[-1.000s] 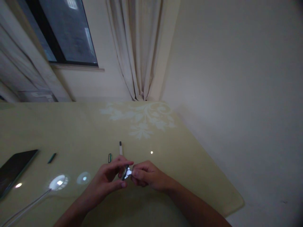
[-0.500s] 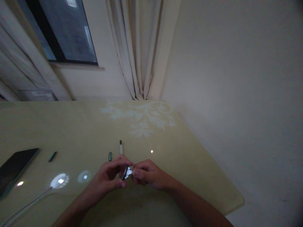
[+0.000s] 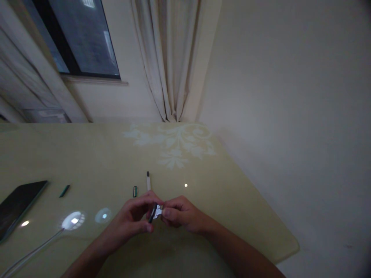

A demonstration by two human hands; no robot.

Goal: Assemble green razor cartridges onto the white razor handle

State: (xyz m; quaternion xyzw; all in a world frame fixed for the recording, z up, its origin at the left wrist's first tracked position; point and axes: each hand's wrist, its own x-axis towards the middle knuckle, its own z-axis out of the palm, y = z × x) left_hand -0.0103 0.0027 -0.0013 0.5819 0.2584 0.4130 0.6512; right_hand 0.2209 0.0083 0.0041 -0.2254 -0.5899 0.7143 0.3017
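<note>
Narrow dark strip [image 3: 152,214] pinched endwise between thumb and fingers of left hand [image 3: 130,221]; shiny silver metal piece [image 3: 158,211], set against strip, pinched by right hand [image 3: 184,215]. Both held over glossy yellow-green table [image 3: 232,216], near white dark-tipped stick [image 3: 148,182].

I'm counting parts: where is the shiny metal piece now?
In the head view, the shiny metal piece is low, left of centre, pinched by the right hand, beside the dark strip in the left hand.
</note>
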